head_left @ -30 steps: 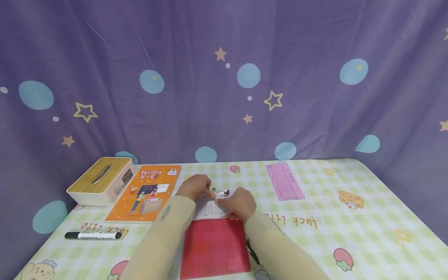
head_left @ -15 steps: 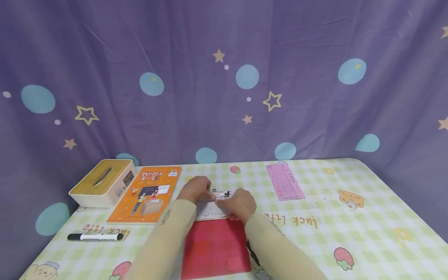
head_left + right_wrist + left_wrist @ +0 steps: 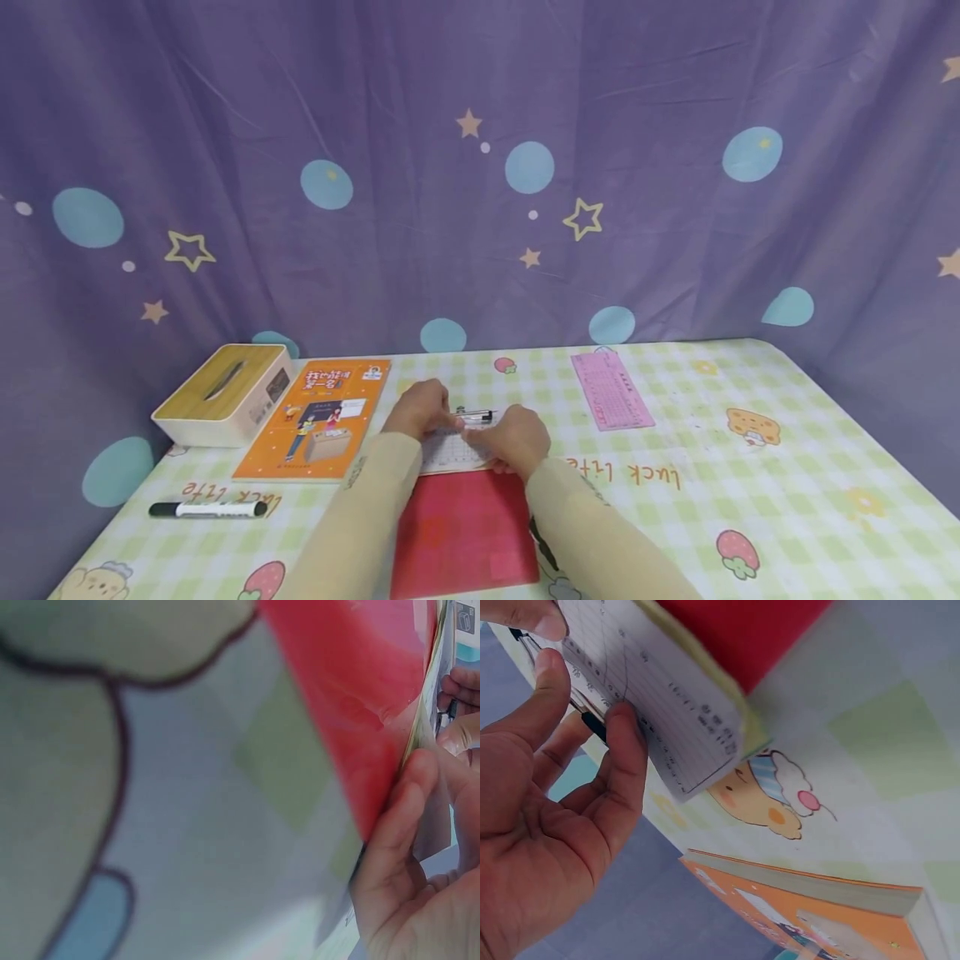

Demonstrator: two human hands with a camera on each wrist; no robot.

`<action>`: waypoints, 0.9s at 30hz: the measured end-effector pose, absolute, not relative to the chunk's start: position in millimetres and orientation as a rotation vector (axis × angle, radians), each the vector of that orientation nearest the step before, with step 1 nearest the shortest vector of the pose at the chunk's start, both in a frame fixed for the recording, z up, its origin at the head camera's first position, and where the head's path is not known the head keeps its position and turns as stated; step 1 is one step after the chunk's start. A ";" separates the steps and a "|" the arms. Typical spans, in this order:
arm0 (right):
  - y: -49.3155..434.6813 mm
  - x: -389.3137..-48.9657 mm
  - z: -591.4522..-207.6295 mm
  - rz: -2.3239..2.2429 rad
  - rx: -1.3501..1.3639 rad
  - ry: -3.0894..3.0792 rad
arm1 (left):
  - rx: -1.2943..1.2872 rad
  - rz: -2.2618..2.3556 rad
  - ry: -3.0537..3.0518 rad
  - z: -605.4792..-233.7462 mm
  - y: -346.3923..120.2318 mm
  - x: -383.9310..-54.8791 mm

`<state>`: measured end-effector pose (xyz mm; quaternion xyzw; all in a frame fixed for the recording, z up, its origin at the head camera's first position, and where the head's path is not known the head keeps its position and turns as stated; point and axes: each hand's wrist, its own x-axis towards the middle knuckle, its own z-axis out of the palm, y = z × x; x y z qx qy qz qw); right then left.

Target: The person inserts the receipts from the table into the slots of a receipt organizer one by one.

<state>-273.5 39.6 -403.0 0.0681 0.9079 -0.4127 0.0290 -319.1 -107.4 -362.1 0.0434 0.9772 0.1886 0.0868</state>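
Observation:
Both hands meet at the far end of a red plastic sheet or cover [image 3: 465, 533] lying on the table. A pad of printed forms [image 3: 452, 454] sits there, its layered sheets [image 3: 679, 705] lifted at the edge in the left wrist view. Along the pad's far edge runs a thin metal bar [image 3: 476, 414] with black ends. My left hand [image 3: 422, 408] pinches the pad's edge by the bar, thumb on the near side. My right hand [image 3: 521, 437] grips the pad's right side, thumb on top and fingers under it. The two thumbs nearly touch; the fingers partly hide the bar.
To the left lie an orange book [image 3: 315, 421], a white tissue box [image 3: 225, 396] with a wooden lid, and a black-and-white marker [image 3: 207, 509]. A pink printed slip [image 3: 612, 390] lies at the right back. Behind the checked tablecloth hangs a purple curtain [image 3: 480, 250].
The head view has shifted slightly, so the things at left appear a little lower and farther right. Both hands keep their hold on the pad, with hardly any movement.

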 end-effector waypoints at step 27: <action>75.4 -271.8 -399.7 -1.586 0.195 2.404 | 0.110 0.557 2.950 -366.1 -103.1 -306.4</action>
